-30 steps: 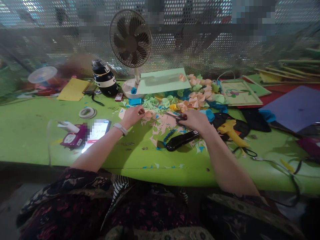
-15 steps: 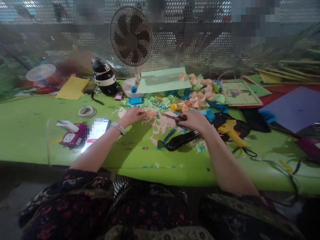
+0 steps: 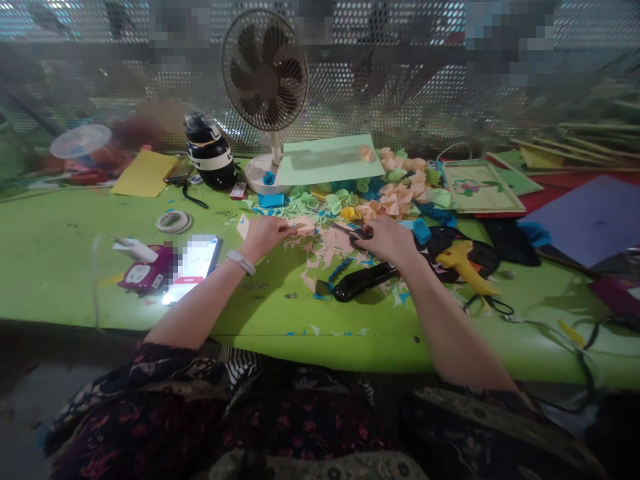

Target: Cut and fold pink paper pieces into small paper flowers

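Note:
Pinched between the fingers of my left hand (image 3: pixel 270 235) is a piece of peach paper (image 3: pixel 302 227), held above a litter of cut scraps. My right hand (image 3: pixel 387 239) is closed around a pair of scissors (image 3: pixel 350 231), whose blades point left toward that paper without visibly touching it. Peach offcuts (image 3: pixel 336 245) lie under both hands. Just behind them spreads a heap of curled paper petals (image 3: pixel 400 190) in peach, green and blue. A black stapler (image 3: pixel 363 281) rests on the green table below my right hand.
A fan (image 3: pixel 265 80) and a black bottle (image 3: pixel 210 153) stand at the back. On the left are a tape roll (image 3: pixel 174 221), a lit phone (image 3: pixel 193 270) and a purple item (image 3: pixel 147 270). A yellow glue gun (image 3: pixel 465 263) with a cord lies at the right, near purple paper (image 3: pixel 590 217).
The peach paper in my left hand has turned and now looks flatter. My left hand has shifted very slightly right. The scissors stay in my right hand, almost in place.

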The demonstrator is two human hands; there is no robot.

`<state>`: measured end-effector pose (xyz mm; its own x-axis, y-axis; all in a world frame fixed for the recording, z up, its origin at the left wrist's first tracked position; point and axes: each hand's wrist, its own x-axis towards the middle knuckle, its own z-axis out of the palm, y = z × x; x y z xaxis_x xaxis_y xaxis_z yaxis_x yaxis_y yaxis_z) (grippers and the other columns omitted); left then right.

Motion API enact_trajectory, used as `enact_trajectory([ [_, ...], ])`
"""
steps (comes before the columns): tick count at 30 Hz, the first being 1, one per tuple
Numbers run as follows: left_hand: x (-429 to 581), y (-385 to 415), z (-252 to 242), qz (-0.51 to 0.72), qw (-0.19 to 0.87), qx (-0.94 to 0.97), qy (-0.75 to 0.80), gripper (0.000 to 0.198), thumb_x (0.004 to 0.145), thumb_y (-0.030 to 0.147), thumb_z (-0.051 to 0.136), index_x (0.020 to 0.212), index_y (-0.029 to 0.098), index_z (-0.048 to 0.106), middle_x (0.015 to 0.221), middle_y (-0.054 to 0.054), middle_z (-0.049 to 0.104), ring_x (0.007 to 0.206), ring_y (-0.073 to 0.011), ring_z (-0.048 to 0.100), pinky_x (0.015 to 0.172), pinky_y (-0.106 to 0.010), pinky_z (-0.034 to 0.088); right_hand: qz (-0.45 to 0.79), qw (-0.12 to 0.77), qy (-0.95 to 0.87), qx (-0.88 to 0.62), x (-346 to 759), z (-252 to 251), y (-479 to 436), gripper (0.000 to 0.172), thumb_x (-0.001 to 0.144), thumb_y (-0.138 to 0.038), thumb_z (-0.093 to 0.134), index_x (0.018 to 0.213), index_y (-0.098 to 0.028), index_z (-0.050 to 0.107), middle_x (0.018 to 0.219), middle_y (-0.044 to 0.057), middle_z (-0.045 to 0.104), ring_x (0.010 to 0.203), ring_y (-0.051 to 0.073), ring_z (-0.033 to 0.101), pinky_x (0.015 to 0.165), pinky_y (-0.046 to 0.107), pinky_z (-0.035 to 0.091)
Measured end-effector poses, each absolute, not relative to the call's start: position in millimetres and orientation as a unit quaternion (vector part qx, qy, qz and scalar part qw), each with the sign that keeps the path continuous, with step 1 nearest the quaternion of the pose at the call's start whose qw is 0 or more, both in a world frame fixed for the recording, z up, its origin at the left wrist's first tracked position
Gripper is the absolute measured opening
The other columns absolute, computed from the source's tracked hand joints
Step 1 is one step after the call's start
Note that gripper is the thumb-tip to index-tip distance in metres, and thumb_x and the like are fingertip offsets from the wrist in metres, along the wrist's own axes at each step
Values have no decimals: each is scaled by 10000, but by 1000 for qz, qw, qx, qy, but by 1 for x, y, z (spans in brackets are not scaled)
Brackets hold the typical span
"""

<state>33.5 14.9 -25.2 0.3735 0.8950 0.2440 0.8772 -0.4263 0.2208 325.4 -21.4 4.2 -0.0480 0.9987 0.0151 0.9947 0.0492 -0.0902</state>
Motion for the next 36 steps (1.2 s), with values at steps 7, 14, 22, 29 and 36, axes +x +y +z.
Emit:
enact_trajectory([
  [7, 36, 13, -23, 155, -12, 815, 558, 557, 927, 616, 529, 577, 184, 568, 638, -50, 628, 586, -157, 500, 550, -293, 245, 40, 28, -709, -704, 326, 2, -20, 263, 819, -459, 651, 918, -221, 700, 991, 81, 717, 901, 263, 639, 624, 311, 358],
  [14, 33, 11, -19, 155, -26, 793, 589, 651, 950, 695, 363, 573, 186, 514, 676, -79, 632, 638, -180, 531, 556, -299, 225, 79, 20, -736, -672, 330, -4, -15, 274, 809, -464, 666, 909, -214, 717, 944, 67, 734, 859, 236, 643, 588, 294, 345],
  [22, 26, 8, -1, 119, -12, 749, 651, 595, 966, 641, 405, 634, 181, 586, 701, -107, 647, 686, -227, 598, 572, -311, 257, 74, 30, -733, -676, 327, 5, -20, 365, 886, -531, 575, 958, -204, 720, 980, 87, 740, 877, 252, 644, 589, 302, 341],
  [29, 21, 7, 8, 162, -12, 722, 672, 444, 1007, 470, 444, 724, 171, 610, 789, -116, 663, 793, -239, 605, 637, -322, 328, 73, 55, -719, -689, 318, 16, -27, 322, 901, -487, 585, 968, -199, 715, 978, 85, 751, 889, 262, 659, 598, 305, 351],
  [36, 43, 0, -6, 433, 393, 606, 539, 417, 968, 521, 505, 787, 168, 634, 756, -49, 654, 715, -153, 608, 593, -256, 456, 47, 194, -795, -572, 307, 12, -33, 304, 927, -365, 596, 1161, -189, 675, 1061, 103, 732, 968, 251, 669, 802, 340, 495],
])
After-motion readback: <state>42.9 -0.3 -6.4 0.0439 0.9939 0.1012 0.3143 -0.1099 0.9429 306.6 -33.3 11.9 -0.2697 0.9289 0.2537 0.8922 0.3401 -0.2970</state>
